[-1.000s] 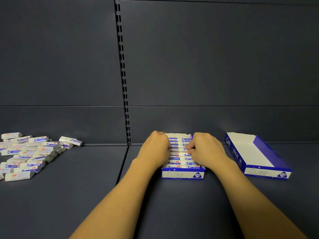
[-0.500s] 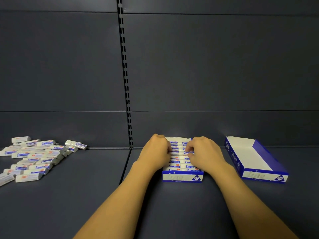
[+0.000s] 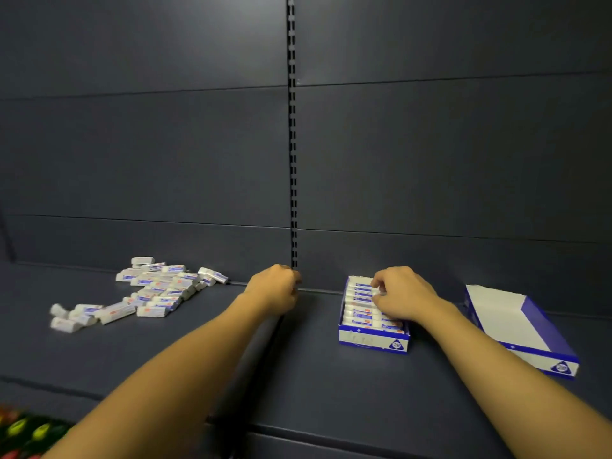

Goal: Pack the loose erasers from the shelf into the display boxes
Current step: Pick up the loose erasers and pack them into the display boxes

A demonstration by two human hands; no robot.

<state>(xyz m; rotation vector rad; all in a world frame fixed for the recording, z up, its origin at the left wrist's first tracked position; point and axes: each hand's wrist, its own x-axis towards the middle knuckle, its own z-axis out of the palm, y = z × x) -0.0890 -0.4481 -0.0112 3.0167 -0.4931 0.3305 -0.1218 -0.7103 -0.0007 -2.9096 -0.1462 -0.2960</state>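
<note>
A blue and white display box point(image 3: 372, 340) stands on the dark shelf, filled with rows of white erasers in blue sleeves. My right hand point(image 3: 402, 294) rests on those erasers, fingers curled and pressing down on the far rows. My left hand point(image 3: 276, 286) hovers over the bare shelf to the left of the box, fingers curled in with nothing visible in them. A heap of loose erasers point(image 3: 155, 291) lies at the left, near the back wall. A second display box point(image 3: 526, 329) at the right is empty.
The dark shelf point(image 3: 314, 376) has a seam running under my left forearm. A slotted upright strip point(image 3: 292, 144) runs up the back wall. Colourful blurred items point(image 3: 23, 432) show below the shelf's front edge at the bottom left.
My left hand has left the filled box and moved left toward the loose erasers. The right hand stays on the erasers in the box. The view has swung to the left.
</note>
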